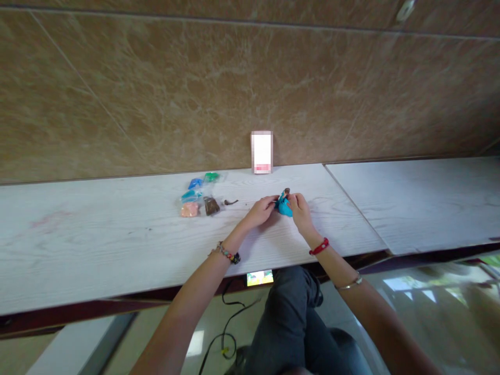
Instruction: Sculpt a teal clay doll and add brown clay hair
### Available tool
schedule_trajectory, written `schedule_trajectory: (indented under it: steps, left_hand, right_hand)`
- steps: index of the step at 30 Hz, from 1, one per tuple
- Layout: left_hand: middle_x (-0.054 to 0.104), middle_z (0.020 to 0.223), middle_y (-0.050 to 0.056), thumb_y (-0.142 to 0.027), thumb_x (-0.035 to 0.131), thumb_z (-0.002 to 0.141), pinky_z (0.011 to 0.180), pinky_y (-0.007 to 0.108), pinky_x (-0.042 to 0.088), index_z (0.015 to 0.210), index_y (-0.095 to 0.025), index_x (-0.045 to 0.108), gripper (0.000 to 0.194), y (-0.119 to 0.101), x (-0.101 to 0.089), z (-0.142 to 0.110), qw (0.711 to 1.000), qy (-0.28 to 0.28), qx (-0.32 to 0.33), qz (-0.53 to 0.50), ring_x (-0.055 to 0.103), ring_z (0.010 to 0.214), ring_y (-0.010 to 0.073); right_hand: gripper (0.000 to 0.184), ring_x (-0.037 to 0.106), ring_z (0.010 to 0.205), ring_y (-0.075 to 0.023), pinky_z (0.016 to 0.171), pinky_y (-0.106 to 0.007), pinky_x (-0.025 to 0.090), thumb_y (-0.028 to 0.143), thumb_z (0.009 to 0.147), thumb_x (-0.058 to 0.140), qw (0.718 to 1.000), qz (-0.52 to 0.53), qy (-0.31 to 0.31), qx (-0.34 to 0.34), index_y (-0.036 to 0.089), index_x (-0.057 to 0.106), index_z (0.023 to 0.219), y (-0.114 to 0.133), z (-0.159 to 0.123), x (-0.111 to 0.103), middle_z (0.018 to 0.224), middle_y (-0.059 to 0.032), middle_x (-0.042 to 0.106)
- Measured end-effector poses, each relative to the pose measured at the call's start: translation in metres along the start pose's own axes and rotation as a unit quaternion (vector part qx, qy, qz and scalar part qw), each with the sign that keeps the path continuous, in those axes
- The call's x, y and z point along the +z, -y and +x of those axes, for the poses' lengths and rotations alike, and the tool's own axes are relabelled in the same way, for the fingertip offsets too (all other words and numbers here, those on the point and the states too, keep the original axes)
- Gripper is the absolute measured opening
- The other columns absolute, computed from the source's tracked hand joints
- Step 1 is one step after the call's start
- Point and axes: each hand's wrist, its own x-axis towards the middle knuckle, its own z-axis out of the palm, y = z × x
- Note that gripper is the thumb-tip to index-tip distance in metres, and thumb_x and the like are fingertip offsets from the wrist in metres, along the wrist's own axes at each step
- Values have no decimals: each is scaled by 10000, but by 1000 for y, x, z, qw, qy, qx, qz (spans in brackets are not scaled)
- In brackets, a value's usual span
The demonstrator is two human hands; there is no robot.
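Note:
A small clay figure (285,207) stands on the white table, with a wide bright-blue lower part and a brown and skin-coloured top. My left hand (262,211) reaches it from the left, its fingertips closed on the blue edge. From the other side my right hand (300,211) has its bent fingers pressed together against the figure's upper blue part. What exactly lies between those fingertips is too small to make out. A thin dark brown piece (230,202), apparently clay, lies to the left of my left hand.
Left on the table are bags of brown (211,206), peach (189,210), light-blue (191,196), blue (195,183) and green (211,177) clay. A blurred white card or screen (262,152) leans on the marbled wall. Below the table edge are a lit screen (260,277) and a cable.

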Motion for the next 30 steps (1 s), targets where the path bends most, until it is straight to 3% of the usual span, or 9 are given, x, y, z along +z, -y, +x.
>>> schedule_trajectory:
  steps: [4,12,20,23,25,27,30]
  left_hand:
    - [614,1097,76,-137,412,806,922,344,410,1087,-167,567,323,-2,-1,-4,1000,-11,16,19,554,1002,170]
    - [615,1057,97,-130,406,803,891,327,429,1062,-141,568,306,-5,1,-11,999,-15,13,31,562,970,170]
    - [618,1054,89,-147,420,800,879,321,435,1043,-145,570,286,-1,1,-11,999,-22,11,39,561,976,170]
    - [626,1036,88,-142,433,789,855,314,447,1039,-140,576,289,2,0,-10,998,-18,9,57,572,940,169]
    - [632,1020,92,-150,434,790,842,314,452,1022,-130,588,279,3,-2,-9,996,-14,9,83,576,920,171]
    - [637,1005,95,-169,425,803,833,318,455,1008,-125,597,271,5,-6,-8,993,-15,9,117,577,908,175]
    - [644,981,90,-187,396,825,832,329,450,1001,-133,604,278,10,-15,-7,984,-27,10,173,577,903,181]
  right_hand:
    - [358,524,679,-133,607,-261,437,521,819,296,997,47,-37,42,203,446,753,3,9,2,706,-20,551]
    - [347,524,671,-122,607,-254,431,536,787,328,990,121,-12,68,211,435,731,7,14,2,700,-5,552]
    - [235,540,690,-143,658,-304,437,400,726,481,991,78,-80,74,171,514,762,2,11,-20,793,-53,599]
    - [198,563,656,-149,629,-300,447,356,722,512,991,47,-95,81,162,535,757,1,4,-32,716,-44,603]
    - [193,560,588,-145,582,-289,447,338,754,492,996,3,-59,73,159,565,749,3,-4,-38,641,-31,598]
    - [196,571,598,-146,594,-284,451,301,786,472,997,-68,18,23,163,604,744,8,-14,-40,656,-42,623]
    - [178,605,778,-159,722,-282,456,207,803,480,966,-176,167,-88,178,651,768,17,-27,-34,815,-68,669]
